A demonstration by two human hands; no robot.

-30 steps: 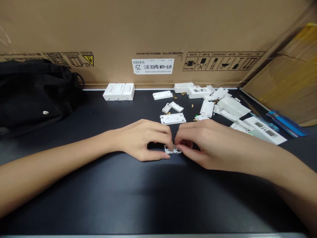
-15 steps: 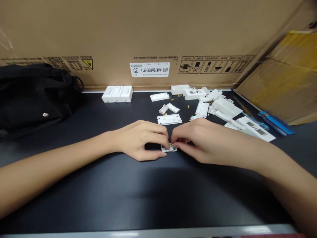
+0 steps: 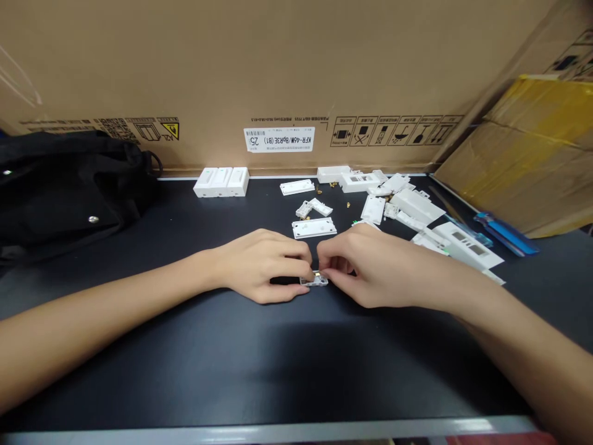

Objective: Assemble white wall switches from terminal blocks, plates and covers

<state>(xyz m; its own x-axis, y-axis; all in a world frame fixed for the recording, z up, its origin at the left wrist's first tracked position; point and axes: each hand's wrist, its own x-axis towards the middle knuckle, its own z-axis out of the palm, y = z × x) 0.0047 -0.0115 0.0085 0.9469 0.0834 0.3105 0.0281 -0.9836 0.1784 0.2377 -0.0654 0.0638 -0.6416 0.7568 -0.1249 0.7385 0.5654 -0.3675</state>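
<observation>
My left hand (image 3: 273, 266) grips a small white plastic switch housing (image 3: 319, 280) that lies on the dark tabletop, its thumb along the near edge and fingers over the left end. Inside the housing a small brass piece (image 3: 317, 274) glints. The pinched thumb and index finger of my right hand (image 3: 356, 266) meet at that brass piece, over the housing's right end. Fingers hide part of both. Just beyond the hands lies a flat white plate (image 3: 314, 228), and past it two small white plastic parts (image 3: 319, 206).
Three joined white switches (image 3: 221, 182) stand back left, beside a black bag (image 3: 69, 191). White covers and frames (image 3: 417, 207) are heaped to the right with loose brass bits (image 3: 349, 204). A blue-handled screwdriver (image 3: 507, 235) lies by a taped carton (image 3: 523, 154). A large cardboard box (image 3: 278, 62) walls the back.
The view has shifted slightly, so the scene sits a little lower. Both hands stay at the housing; my right fingertips have turned a little, and the brass piece shows more clearly.
</observation>
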